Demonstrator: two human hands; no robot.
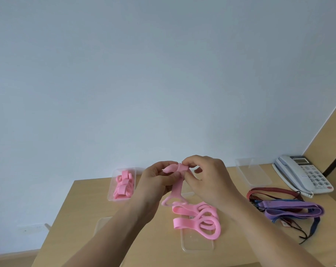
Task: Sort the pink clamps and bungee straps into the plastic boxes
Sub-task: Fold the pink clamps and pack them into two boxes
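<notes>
Both hands are raised above the middle of the wooden table (pixel 82 199). My left hand (pixel 157 180) and my right hand (pixel 205 180) pinch the top of one pink clamp (pixel 177 186), whose loop end hangs down between them. Beneath it lies a pile of pink clamps (pixel 200 218) on the table. A clear plastic box (pixel 113 182) at the back left holds several folded pink clamps (pixel 124 185). A second clear plastic box (pixel 253 173) stands at the back right; I see nothing in it. Bungee straps (pixel 290 207), purple, red and blue, lie tangled at the right.
A white desk phone (pixel 305 176) sits at the far right by a wooden panel. A clear lid (pixel 198 242) lies flat under the pink pile, and another clear lid (pixel 101 224) shows beside my left forearm. A pale wall rises behind the table.
</notes>
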